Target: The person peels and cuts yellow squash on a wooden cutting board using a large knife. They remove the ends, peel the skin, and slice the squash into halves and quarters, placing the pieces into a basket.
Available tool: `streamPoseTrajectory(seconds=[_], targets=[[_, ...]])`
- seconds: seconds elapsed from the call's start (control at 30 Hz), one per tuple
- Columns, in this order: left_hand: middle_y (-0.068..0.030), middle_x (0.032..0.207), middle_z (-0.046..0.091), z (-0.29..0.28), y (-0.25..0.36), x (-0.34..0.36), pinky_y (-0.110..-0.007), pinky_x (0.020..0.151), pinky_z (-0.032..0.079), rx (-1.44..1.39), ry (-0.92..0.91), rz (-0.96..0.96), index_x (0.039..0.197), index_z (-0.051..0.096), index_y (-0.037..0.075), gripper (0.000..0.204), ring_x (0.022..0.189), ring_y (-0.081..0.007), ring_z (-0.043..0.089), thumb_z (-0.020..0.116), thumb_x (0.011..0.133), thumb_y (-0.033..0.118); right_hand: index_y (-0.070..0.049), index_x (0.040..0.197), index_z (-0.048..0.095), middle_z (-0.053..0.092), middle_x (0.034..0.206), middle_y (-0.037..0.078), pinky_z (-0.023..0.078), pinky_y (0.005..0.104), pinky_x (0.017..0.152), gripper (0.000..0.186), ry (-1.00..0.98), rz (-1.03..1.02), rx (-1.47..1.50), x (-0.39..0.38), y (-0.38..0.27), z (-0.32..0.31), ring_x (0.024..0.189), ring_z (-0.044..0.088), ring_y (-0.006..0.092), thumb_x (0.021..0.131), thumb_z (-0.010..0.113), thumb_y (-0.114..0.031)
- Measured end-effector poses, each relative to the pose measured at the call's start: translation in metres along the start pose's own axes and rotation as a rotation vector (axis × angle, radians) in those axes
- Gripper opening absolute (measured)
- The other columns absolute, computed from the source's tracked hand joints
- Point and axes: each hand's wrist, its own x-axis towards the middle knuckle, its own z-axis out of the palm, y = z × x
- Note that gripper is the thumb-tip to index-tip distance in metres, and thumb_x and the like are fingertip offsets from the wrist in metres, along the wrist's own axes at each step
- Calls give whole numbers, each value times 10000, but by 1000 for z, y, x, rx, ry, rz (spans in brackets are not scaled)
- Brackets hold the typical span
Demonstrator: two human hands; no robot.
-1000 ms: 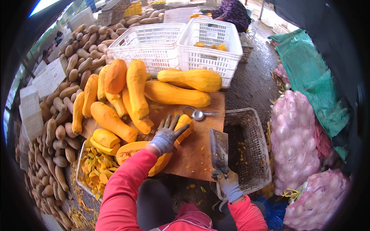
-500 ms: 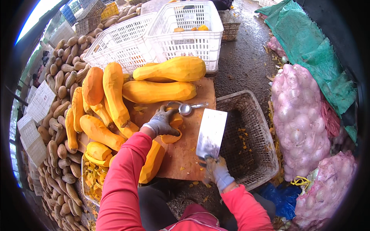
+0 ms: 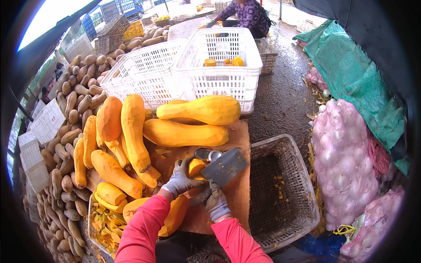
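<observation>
My left hand (image 3: 179,179), in a grey work glove, is closed on a short cut piece of peeled orange squash (image 3: 197,168) on the wooden board (image 3: 237,186). Gloved too, my right hand (image 3: 216,202) grips a cleaver (image 3: 226,167), its broad dark blade slanting just right of the piece. Behind the blade lies a round metal tool (image 3: 215,155), partly covered. Long peeled squashes (image 3: 186,133) lie across the board's far side, with others (image 3: 133,131) heaped at the left. A large peeled squash (image 3: 176,215) sits beneath my left forearm.
Two white crates (image 3: 219,81) stand beyond the board, one with cut chunks. A dark crate (image 3: 309,210) adjoins it at right; a peel-filled crate (image 3: 91,219) is at lower left. Netted bags of pale onions (image 3: 344,166) line the right, unpeeled squashes (image 3: 66,193) the left. Another person (image 3: 247,17) works beyond.
The cleaver has swung left, from over the dark crate's edge to beside the squash piece. My left hand stays on the piece. The view has tilted up, showing the other person.
</observation>
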Motion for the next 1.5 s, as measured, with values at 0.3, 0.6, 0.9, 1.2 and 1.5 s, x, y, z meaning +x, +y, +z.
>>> streamPoseTrajectory(seconds=[0.3,0.6,0.9,1.2,1.5], targets=[[-248,1391,474,-11,43,-33,-429,1147,380,-137,-49,115,1483,394,-14,1169,1345,-379,452,966,571,441,-67,1346,563,721,985,93,611,346,644,447,-31,33,51,-55,-44,24,725,729,227,1058,492,-402],[-303,1436,518,-169,238,127,-386,1109,426,-613,367,523,1536,314,-58,1053,1334,-354,523,867,789,436,22,1157,573,670,1070,189,508,387,973,461,65,-1577,-1715,53,-313,241,1040,654,329,805,764,-207],[-202,1471,519,-153,83,160,-426,1187,343,519,146,106,1506,435,82,995,1410,-352,451,873,660,368,67,1241,531,680,1128,223,521,472,915,549,-167,-1284,-1587,14,-291,95,1041,667,338,975,565,-412],[-164,1162,717,-116,50,223,-416,1012,491,910,95,208,1237,603,96,622,1119,-347,672,839,709,325,-5,1235,566,695,1049,175,611,378,641,354,123,-178,-603,-48,-152,-80,830,719,305,1031,545,-293],[-129,1077,735,-94,92,139,-328,881,548,138,-280,2,1236,636,-7,626,977,-216,696,868,704,227,33,1333,519,682,1144,212,598,530,856,456,160,-123,-256,-34,-133,-73,1007,700,380,1014,561,-290]])
